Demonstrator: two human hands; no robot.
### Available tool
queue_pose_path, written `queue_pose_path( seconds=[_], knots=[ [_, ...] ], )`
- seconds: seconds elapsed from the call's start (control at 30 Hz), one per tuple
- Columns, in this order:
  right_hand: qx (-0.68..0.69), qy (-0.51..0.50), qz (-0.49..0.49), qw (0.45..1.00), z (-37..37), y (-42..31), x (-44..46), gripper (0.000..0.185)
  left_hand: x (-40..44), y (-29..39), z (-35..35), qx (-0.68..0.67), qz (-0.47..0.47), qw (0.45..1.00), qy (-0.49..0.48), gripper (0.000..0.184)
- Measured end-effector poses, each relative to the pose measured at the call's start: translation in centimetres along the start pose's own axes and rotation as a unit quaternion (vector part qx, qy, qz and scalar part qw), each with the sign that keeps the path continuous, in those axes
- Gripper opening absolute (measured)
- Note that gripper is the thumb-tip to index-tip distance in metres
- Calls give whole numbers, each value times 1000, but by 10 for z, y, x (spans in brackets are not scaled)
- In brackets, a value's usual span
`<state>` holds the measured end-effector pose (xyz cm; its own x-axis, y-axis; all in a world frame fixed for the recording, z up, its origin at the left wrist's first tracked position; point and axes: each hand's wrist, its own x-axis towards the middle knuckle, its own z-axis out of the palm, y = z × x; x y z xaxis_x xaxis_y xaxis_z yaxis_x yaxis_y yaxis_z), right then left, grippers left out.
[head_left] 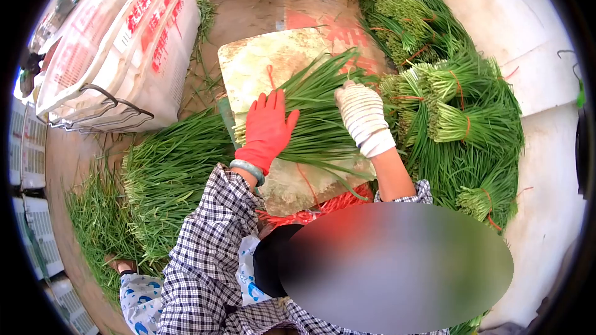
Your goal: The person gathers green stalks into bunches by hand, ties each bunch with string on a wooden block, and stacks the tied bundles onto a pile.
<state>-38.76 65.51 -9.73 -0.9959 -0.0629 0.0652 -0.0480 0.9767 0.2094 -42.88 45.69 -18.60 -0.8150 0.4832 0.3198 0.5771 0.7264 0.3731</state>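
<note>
A loose bunch of green chives point(320, 127) lies across a worn, pale board point(257, 56), with its cut ends at the left. My left hand point(270, 125), in a red glove, rests flat on the bunch near those ends, fingers stretched and thumb apart. My right hand point(363, 115), in a white striped glove, is closed at the leafy side of the bunch; what its curled fingers hold is hidden. One red tie point(307, 185) shows below the bunch on the board, and a red end sticks out above it.
Loose chives point(177, 174) are heaped left of the board. Tied bundles point(459, 124) are piled at the right. White crates point(124, 56) with red print and wire handles stand at upper left. Red ties point(323, 208) lie at the board's near edge.
</note>
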Motion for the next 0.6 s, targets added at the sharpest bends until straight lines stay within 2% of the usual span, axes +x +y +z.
queue_pose_path(
  seconds=[0.07,0.1,0.13,0.2,0.23,0.27,0.3,0.33,0.37,0.4,0.43,0.5,0.6],
  knots=[
    [1,-3,65,998,11,0,3,13,-1,1,1,17,16,1000,4,52],
    [24,33,85,995,15,2,3,13,-1,1,3,7,13,1000,10,52],
    [56,95,106,988,22,1,2,15,-1,1,4,-3,12,1000,14,51],
    [208,282,184,918,24,-5,-2,15,1,-1,3,-6,22,1000,-13,50],
    [317,353,220,852,11,-13,-10,12,0,-3,6,11,20,1000,-8,50],
    [471,382,245,756,13,-23,-14,8,1,-4,9,28,18,999,-2,50],
    [675,284,257,630,-13,-42,-29,7,1,-6,11,38,23,999,6,50],
    [773,214,201,563,-34,-61,-48,6,0,-6,12,34,41,998,31,51],
    [758,159,158,612,-46,-79,-67,8,2,1,0,37,33,999,-7,50],
    [756,123,60,640,-39,-100,-81,10,4,6,-10,39,23,998,-43,49],
    [759,6,5,651,-54,-114,-102,8,3,2,-3,36,27,998,-46,49],
    [747,-17,-206,631,-40,-142,-130,13,1,-11,13,47,75,995,50,48],
    [640,-127,-315,689,-61,-139,-151,25,0,-7,5,32,73,996,34,48]
  ],
)
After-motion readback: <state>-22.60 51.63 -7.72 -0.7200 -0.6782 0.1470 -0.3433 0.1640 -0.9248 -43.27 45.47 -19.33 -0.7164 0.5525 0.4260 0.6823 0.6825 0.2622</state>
